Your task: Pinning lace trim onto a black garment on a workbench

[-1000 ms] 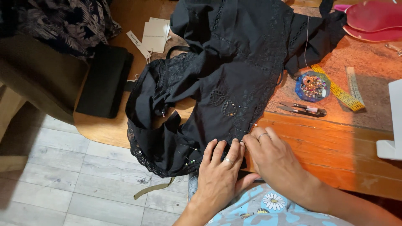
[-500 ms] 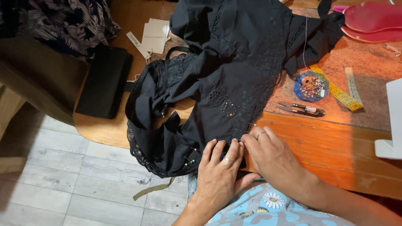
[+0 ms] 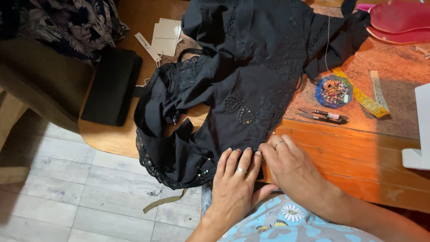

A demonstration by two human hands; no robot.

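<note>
In the head view, a black lace-trimmed garment (image 3: 242,89) lies spread over the orange wooden table (image 3: 358,161), its lower edge drooping off the table's near side toward seven o'clock. The left hand (image 3: 235,188) lies flat on the cloth's hem, fingers stretched out and slightly spread, gripping nothing, a ring on one finger. Just beside it at three o'clock, the right hand (image 3: 291,163) presses its fingertips on the same hem, fingers extended and close together, holding nothing that shows. At two o'clock from the hands lie small thread snips (image 3: 324,115), a blue pin dish (image 3: 333,91) and a yellow measuring tape (image 3: 363,96).
</note>
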